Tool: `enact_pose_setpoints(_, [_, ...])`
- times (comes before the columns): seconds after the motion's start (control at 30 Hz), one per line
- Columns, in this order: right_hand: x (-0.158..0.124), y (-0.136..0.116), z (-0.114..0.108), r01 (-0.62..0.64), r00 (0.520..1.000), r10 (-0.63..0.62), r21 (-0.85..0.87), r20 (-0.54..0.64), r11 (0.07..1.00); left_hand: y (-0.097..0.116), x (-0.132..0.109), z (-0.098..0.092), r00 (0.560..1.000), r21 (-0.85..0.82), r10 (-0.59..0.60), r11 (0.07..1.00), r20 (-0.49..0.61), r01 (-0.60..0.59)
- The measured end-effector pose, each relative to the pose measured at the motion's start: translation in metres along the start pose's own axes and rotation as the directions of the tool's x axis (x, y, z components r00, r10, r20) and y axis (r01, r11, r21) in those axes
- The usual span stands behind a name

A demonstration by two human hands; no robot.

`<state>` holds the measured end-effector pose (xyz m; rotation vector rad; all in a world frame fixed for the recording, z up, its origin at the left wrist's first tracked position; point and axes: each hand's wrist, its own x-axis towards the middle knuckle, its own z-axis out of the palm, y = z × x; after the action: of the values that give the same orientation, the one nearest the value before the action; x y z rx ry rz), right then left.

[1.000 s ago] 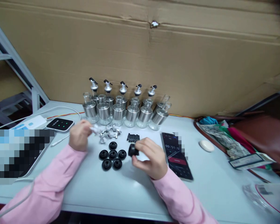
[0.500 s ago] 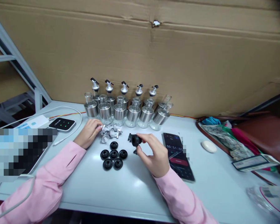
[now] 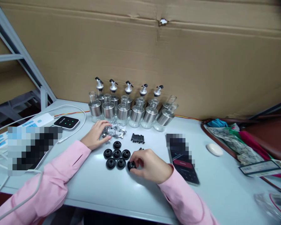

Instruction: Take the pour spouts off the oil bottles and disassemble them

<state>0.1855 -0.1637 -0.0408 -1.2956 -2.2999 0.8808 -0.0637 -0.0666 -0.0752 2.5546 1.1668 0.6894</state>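
My right hand [image 3: 148, 165] pinches a black bottle stopper [image 3: 131, 165] between thumb and fingers, low over the table. Just left of it lie several matching round black stoppers [image 3: 117, 154] in a tight cluster. My left hand [image 3: 97, 134] is open, thumb apart from the fingers, at the left side of a heap of silver pourer spouts [image 3: 114, 131]; some of the heap sits under its fingertips. Small black levers [image 3: 137, 138] form a row right of the heap. Another small dark part [image 3: 141, 149] peeks out behind my right hand.
Glass bottles with steel sleeves [image 3: 137, 114] stand in rows along the cardboard wall [image 3: 131, 47]; several at the back carry pourers [image 3: 128, 87]. A phone [image 3: 182, 162] and a white oval object [image 3: 214, 149] lie to the right. Left are a power strip [image 3: 43, 120] and cable.
My right hand has brought the black stopper down and toward me, beside the cluster, uncovering the row of levers. My left thumb has spread away from its fingers. The view has shifted slightly.
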Motion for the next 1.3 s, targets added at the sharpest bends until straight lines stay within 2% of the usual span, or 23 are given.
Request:
enact_pose_setpoints(0.1, [0.0015,0.0006,0.0052,-0.083,0.995,0.081,0.034,0.059,0.996,-0.0012,0.0005,0.0033,0.999,-0.003,-0.029,1.0,0.025,0.029])
enact_pose_setpoints(0.2, [0.0026,0.0004,0.0055,-0.108,0.991,0.101,0.071,0.084,0.992,-0.0022,0.0006,0.0045,0.999,-0.011,-0.043,0.999,0.031,0.043])
enact_pose_setpoints(0.53, [0.0009,0.0016,0.0039,-0.023,1.0,0.023,0.051,0.003,0.998,-0.0005,0.0014,0.0043,0.998,-0.016,-0.045,0.999,0.04,0.046])
enact_pose_setpoints(0.73, [-0.0003,0.0026,0.0036,-0.001,1.0,-0.001,0.167,0.01,0.986,-0.004,0.0018,0.0073,0.999,-0.014,-0.041,0.999,0.017,0.042])
enact_pose_setpoints(0.97, [0.0007,0.0017,0.0011,0.028,0.999,-0.02,0.183,-0.049,0.983,-0.0028,0.0015,0.0074,0.999,-0.016,-0.04,0.999,0.008,0.04])
enact_pose_setpoints(1.3, [0.0024,0.008,0.0077,0.09,0.995,-0.085,0.133,-0.046,0.987,-0.0035,0.0014,0.0083,0.999,-0.015,-0.039,0.999,0.006,0.039])
